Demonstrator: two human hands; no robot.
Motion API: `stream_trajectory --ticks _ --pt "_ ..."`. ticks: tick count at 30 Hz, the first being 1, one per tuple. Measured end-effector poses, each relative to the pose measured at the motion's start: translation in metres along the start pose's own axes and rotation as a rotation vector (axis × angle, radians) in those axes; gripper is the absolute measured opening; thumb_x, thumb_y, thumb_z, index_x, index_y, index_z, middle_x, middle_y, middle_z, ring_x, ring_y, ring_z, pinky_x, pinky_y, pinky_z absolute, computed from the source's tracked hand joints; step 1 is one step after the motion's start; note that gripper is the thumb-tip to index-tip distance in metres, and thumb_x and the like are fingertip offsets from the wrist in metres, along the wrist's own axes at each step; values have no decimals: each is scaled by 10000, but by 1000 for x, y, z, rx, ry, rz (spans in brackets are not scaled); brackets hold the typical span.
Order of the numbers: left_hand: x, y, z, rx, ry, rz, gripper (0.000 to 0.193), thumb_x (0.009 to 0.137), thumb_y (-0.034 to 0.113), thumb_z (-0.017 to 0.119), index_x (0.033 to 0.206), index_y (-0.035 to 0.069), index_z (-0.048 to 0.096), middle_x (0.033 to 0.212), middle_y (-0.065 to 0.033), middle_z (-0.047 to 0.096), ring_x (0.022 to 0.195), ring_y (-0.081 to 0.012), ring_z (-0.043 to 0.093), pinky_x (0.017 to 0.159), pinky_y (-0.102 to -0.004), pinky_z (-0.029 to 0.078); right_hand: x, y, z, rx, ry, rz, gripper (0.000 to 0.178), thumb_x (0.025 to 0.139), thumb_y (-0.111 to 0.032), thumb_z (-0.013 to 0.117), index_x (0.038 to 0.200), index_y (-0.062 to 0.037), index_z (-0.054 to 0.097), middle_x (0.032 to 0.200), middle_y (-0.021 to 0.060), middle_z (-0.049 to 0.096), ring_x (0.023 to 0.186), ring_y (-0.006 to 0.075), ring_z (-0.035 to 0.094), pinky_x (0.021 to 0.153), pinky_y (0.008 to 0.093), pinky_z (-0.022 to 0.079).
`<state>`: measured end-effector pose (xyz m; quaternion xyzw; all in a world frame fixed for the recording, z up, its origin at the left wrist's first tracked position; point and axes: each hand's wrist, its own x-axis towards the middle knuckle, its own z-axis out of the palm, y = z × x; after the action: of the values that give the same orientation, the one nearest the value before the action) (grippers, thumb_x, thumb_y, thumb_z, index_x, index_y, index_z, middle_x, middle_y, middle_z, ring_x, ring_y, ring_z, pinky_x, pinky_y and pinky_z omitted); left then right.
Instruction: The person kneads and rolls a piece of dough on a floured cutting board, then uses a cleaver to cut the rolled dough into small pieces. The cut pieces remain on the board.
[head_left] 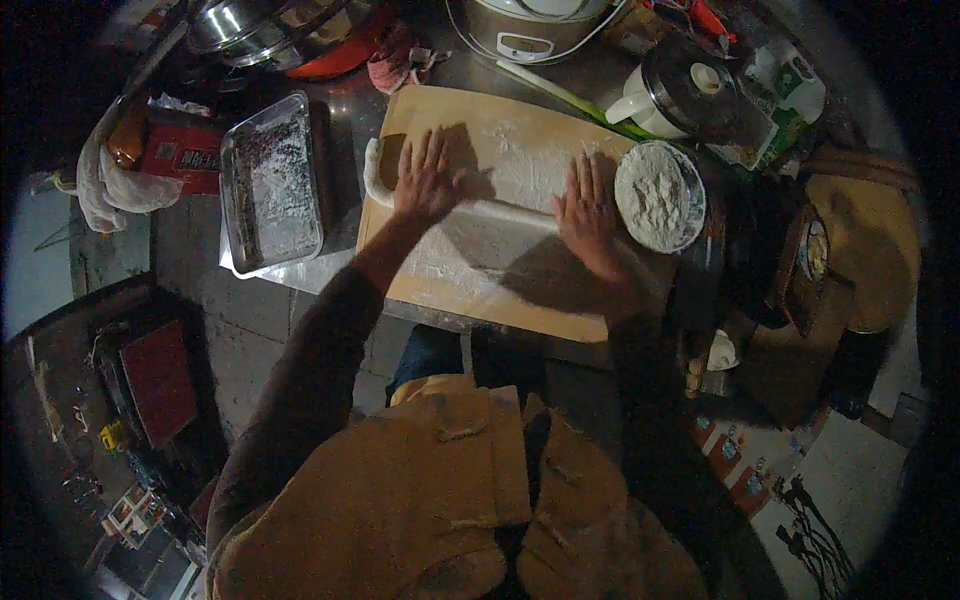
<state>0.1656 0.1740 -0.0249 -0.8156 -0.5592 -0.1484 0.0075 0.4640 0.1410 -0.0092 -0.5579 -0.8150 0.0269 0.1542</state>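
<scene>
A long rope of white dough (505, 211) lies across a floured wooden board (450, 105). Its left end curls up at the board's left edge. My left hand (428, 182) lies flat on the rope's left part, fingers pointing away from me. Toward the right end, my right hand (588, 212) rests on the dough, fingers stretched out; the rope's end under it is hidden. Just right of my right hand stands a bowl of flour (660, 196). Loose flour is smeared over the board between and below my hands.
Left of the board sits a flour-dusted metal tray (312, 180). Behind are a rice cooker (528, 30), a long green onion (570, 97), a pitcher (655, 105) with a dark lid, and a steel pot (250, 30). A red box (185, 158) lies at the far left.
</scene>
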Motion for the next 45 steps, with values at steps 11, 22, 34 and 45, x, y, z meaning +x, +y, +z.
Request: stream_trajectory --ticks 11,22,34,45 --pt "1 93 24 -316 -101 54 578 934 286 397 1433 2 332 1526 -179 271 1419 -341 238 1160 -446 196 14 -86 33 146 297 -122 602 925 -231 561 1416 36 338 1473 248 325 1343 384 356 1103 468 306" --pt "-27 65 -2 -128 -269 -8 779 888 434 532 1425 -76 290 1504 -249 275 1405 -385 248 1140 -510 198 -26 -77 26 -41 -106 49 718 917 -459 509 1406 44 358 1502 223 299 1395 350 293 1098 490 290" --pt "-91 56 -44 -239 -288 247 744 821 259 656 1432 -1 319 1493 -204 324 1380 -349 329 1117 -509 269 -86 -64 66 -282 721 -264 473 962 -346 483 1394 -158 442 1374 116 507 1286 299 462 1061 518 340" --pt "25 24 24 -224 15 69 736 850 493 596 1368 3 416 1361 -230 427 1244 -419 412 1055 -540 319 43 6 -8 -161 133 6 487 861 -248 640 1250 16 514 1316 221 490 1232 396 457 987 440 408"
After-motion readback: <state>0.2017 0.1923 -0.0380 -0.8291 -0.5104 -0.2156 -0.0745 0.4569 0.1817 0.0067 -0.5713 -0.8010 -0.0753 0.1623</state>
